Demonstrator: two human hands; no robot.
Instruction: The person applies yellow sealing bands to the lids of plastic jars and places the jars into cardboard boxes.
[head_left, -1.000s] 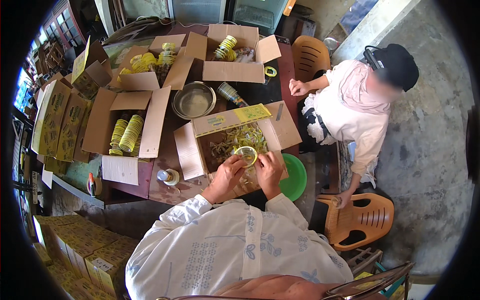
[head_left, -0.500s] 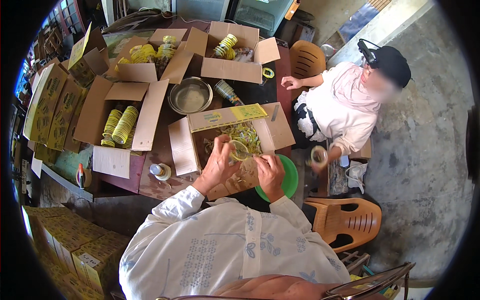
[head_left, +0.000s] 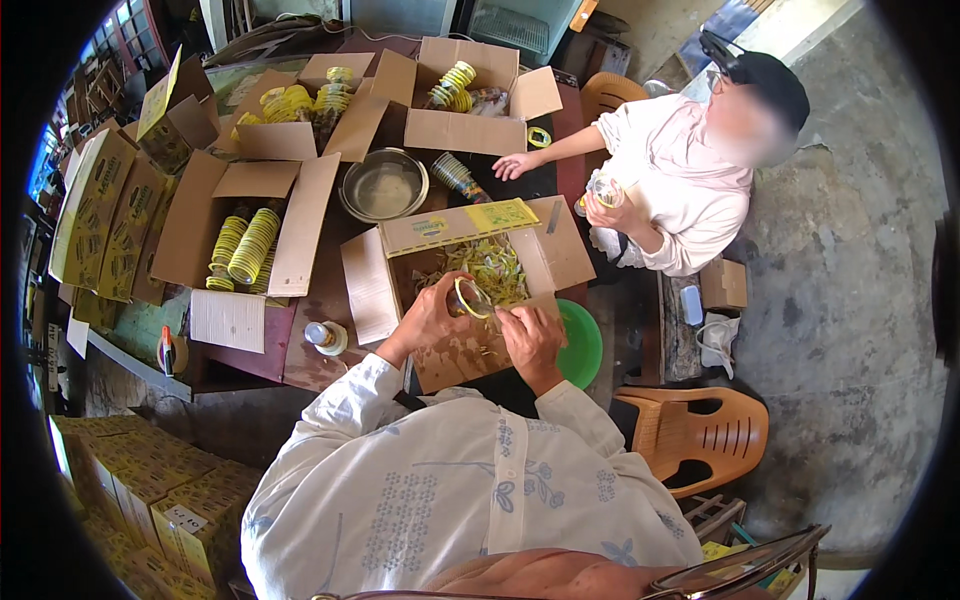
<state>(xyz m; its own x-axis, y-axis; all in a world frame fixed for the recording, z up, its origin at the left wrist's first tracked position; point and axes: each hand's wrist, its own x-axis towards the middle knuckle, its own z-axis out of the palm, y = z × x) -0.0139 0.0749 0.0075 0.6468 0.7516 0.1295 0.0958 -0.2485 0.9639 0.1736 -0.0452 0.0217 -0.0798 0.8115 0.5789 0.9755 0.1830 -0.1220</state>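
Note:
My left hand [head_left: 428,322] is closed round a clear plastic cup [head_left: 474,299] with a yellow rim, tilted over an open cardboard box. At the cup's right edge my right hand [head_left: 534,343] is pinched, thumb against fingers; what lies between the fingertips is too small to make out. Below the cup, the box [head_left: 460,232] holds a heap of yellow-green scraps [head_left: 492,268], and more scraps lie on its near flap.
A co-worker across the table's right side holds a clear cup [head_left: 606,192]. Cups are stacked [head_left: 458,176] beside a metal bowl [head_left: 384,186]. Cartons hold yellow-rimmed cups [head_left: 252,248]. A jar [head_left: 325,337], green basin [head_left: 580,345] and orange chair [head_left: 700,435] stand nearby.
The cup in my left hand has turned slightly, and my right hand has dropped a little. The co-worker has raised a cup and stretched the other arm toward the stacked cups.

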